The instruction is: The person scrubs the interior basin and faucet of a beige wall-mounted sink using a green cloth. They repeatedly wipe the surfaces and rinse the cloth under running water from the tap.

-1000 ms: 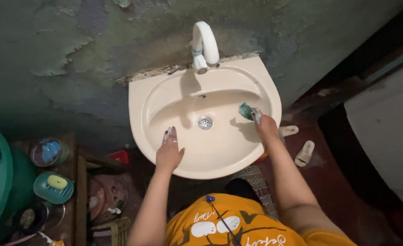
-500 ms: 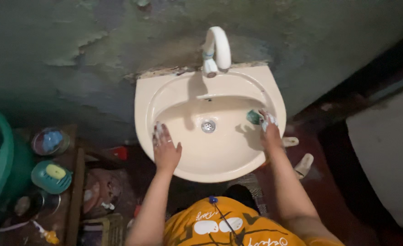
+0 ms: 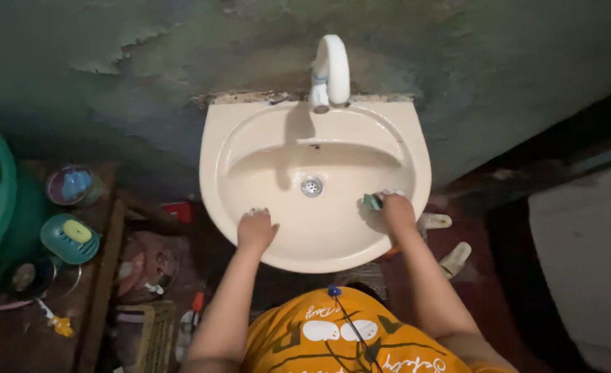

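Head view: the right hand (image 3: 396, 211) is gripping a green scrubber (image 3: 372, 202) inside the cream basin (image 3: 416, 148), right of its drain (image 3: 311, 186); the left hand (image 3: 256, 230), flat and empty, is resting on the front rim. Scrubbing appears midway; no foam or running water is showing.

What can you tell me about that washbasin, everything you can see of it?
The washbasin is cream, glossy like ceramic, rounded in front and fixed to a peeling greenish wall. A white curved tap stands at its back; a metal drain sits mid-bowl. The left hand rests on its front rim; the right hand presses a green sponge inside.
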